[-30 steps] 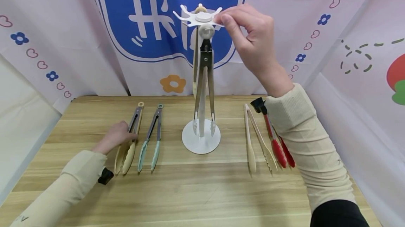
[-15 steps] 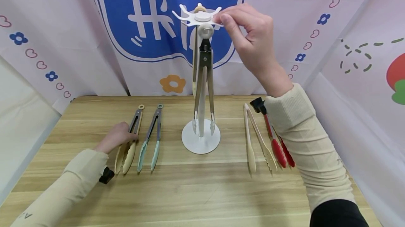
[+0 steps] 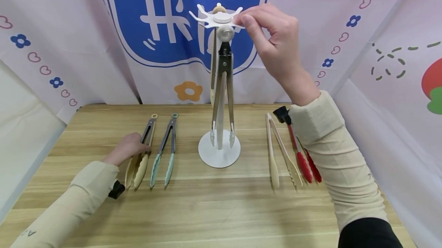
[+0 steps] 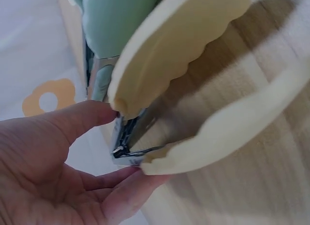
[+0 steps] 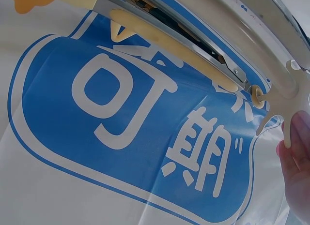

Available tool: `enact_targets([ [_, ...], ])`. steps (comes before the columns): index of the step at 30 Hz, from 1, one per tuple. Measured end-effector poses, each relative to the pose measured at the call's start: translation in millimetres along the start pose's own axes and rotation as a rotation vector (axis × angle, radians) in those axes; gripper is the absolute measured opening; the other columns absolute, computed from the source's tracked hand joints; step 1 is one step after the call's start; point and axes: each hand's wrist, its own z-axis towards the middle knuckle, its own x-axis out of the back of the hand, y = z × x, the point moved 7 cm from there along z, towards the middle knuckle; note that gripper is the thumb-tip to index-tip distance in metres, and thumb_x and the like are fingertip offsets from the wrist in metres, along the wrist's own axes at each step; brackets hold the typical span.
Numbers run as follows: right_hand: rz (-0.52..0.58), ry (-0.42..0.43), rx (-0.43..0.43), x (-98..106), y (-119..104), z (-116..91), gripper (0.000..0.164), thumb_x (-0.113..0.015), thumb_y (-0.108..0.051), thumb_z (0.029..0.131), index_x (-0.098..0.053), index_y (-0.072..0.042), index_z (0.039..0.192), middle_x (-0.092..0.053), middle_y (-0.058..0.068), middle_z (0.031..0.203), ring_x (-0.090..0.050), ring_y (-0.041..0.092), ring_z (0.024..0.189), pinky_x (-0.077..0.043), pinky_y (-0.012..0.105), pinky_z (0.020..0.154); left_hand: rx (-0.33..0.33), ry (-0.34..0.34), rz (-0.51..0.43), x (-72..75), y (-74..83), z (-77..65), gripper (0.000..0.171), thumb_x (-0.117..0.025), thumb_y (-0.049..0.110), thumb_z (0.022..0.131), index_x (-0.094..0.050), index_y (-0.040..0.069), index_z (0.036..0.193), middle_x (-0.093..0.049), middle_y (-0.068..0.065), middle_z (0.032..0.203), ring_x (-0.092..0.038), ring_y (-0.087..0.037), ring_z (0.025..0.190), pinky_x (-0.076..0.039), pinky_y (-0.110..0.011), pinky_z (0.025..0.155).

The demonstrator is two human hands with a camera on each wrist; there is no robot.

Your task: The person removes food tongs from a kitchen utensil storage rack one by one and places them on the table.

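At the left of the wooden table (image 3: 214,213), the left hand (image 3: 128,149) grips cream-tipped tongs (image 3: 141,171), thumb against one arm and fingers against the other, with the two tips spread apart. Just right of them lie mint-tipped tongs (image 3: 170,169). In the middle rises a white stand (image 3: 221,160), topped by a hooked rack (image 3: 222,18); pale-tipped tongs (image 3: 225,65) hang on its near side and yellow-handled tongs (image 5: 164,43) on its far side. The right hand (image 3: 276,37) pinches the rack's right edge between thumb and fingers. Farther right lie beige tongs (image 3: 274,171), then red tongs (image 3: 304,167), partly hidden by the right sleeve (image 3: 338,163).
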Motion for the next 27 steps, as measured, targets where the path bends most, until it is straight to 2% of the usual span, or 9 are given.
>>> enact_targets([
  [6,0.010,0.007,0.014,1,1,0,0.018,-0.054,-0.003,0.088,-0.069,0.005,0.082,-0.068,0.013,0.081,-0.059,0.017,0.077,-0.044,0.022,0.070,-0.008,-0.011,0.009,1.3,9.9,-4.2,0.028,-0.056,0.016,0.085,-0.046,0.008,0.060,-0.036,0.003,0.051,-0.031,-0.009,0.045,-0.030,-0.022,0.043],
  [8,0.007,0.006,0.014,1,1,0,0.018,-0.054,-0.003,0.089,-0.069,0.005,0.082,-0.068,0.013,0.081,-0.058,0.017,0.077,-0.044,0.022,0.069,-0.018,0.007,-0.002,4.8,16.9,-6.0,0.026,-0.055,0.015,0.086,-0.047,0.006,0.062,-0.040,0.001,0.053,-0.034,-0.010,0.045,-0.033,-0.024,0.044],
  [12,-0.008,0.001,0.020,1,1,-1,0.018,-0.055,-0.003,0.089,-0.069,0.005,0.082,-0.068,0.012,0.081,-0.057,0.016,0.076,-0.042,0.021,0.068,-0.046,0.064,0.022,14.1,38.3,-9.9,0.024,-0.054,0.018,0.088,-0.049,0.002,0.072,-0.045,-0.004,0.058,-0.040,-0.013,0.047,-0.037,-0.027,0.045],
  [15,-0.013,0.000,0.036,1,1,-2,0.015,-0.056,-0.001,0.088,-0.069,0.005,0.083,-0.068,0.013,0.081,-0.057,0.016,0.075,-0.041,0.021,0.067,-0.087,0.106,0.053,20.1,59.7,-14.7,0.030,-0.055,0.023,0.089,-0.052,-0.007,0.091,-0.052,-0.011,0.064,-0.045,-0.015,0.049,-0.042,-0.030,0.047],
  [19,-0.011,-0.010,0.045,2,1,-2,0.012,-0.058,0.002,0.086,-0.069,0.005,0.084,-0.068,0.013,0.083,-0.056,0.016,0.076,-0.042,0.021,0.068,-0.146,0.178,0.072,27.8,88.4,-23.8,0.045,-0.055,0.025,0.089,-0.049,-0.012,0.113,-0.060,-0.026,0.093,-0.059,-0.026,0.068,-0.049,-0.039,0.063],
  [21,-0.014,-0.020,0.040,2,0,-2,0.012,-0.058,0.002,0.086,-0.069,0.005,0.085,-0.068,0.013,0.084,-0.056,0.016,0.078,-0.042,0.021,0.069,-0.170,0.217,0.079,31.6,99.8,-27.7,0.045,-0.056,0.026,0.089,-0.050,-0.012,0.112,-0.058,-0.028,0.105,-0.060,-0.032,0.082,-0.049,-0.043,0.071],
  [23,-0.016,-0.030,0.033,2,0,-2,0.012,-0.058,0.001,0.086,-0.069,0.005,0.086,-0.068,0.013,0.085,-0.055,0.016,0.078,-0.041,0.022,0.069,-0.180,0.245,0.065,34.6,108.0,-30.9,0.043,-0.057,0.025,0.088,-0.051,-0.011,0.111,-0.059,-0.027,0.104,-0.059,-0.036,0.090,-0.049,-0.045,0.073],
  [27,-0.020,-0.038,0.033,2,-1,-1,0.012,-0.058,0.000,0.086,-0.069,0.005,0.086,-0.068,0.012,0.085,-0.054,0.016,0.078,-0.040,0.022,0.070,-0.218,0.301,0.024,39.7,119.0,-34.1,0.040,-0.056,0.023,0.087,-0.053,-0.010,0.110,-0.061,-0.024,0.100,-0.060,-0.033,0.087,-0.050,-0.043,0.072],
])
